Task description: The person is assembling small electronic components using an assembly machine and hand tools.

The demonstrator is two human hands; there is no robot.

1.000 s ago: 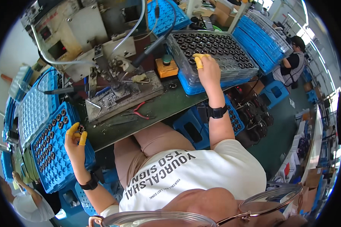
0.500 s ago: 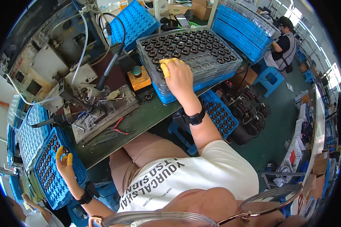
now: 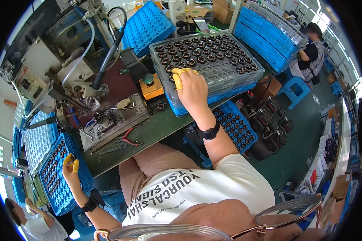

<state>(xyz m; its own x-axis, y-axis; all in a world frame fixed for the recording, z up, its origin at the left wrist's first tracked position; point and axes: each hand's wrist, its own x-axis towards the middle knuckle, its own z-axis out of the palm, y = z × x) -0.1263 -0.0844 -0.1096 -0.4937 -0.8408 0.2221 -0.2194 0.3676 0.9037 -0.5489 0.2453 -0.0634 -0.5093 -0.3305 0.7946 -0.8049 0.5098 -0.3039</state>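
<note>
My right hand [image 3: 192,89], with yellow finger covers on its fingertips, reaches down to the near left part of a clear plastic tray [image 3: 225,71]. Its thumb and fingers are drawn together there; whatever lies between them is hidden. Rows of small round black-and-copper parts [image 3: 191,62] fill much of this tray, with bare pockets toward its near side. At the far left, my left hand [image 3: 71,176] is over a blue tray [image 3: 64,201] that is partly filled with similar parts. Between its covered thumb and finger sits one small round part [image 3: 73,158].
A bench machine [image 3: 68,80] stands at left, with a round part [image 3: 97,117] on its metal base. Red-handled pliers [image 3: 130,137] and an orange block [image 3: 152,88] lie on the bench. Stacked blue trays [image 3: 261,38] rise at back right. Co-workers [image 3: 309,52] sit beyond.
The machine's upper tool has lifted off its base, baring a round part there. Both hands keep nearly the same places at their trays. The whole view has shifted slightly.
</note>
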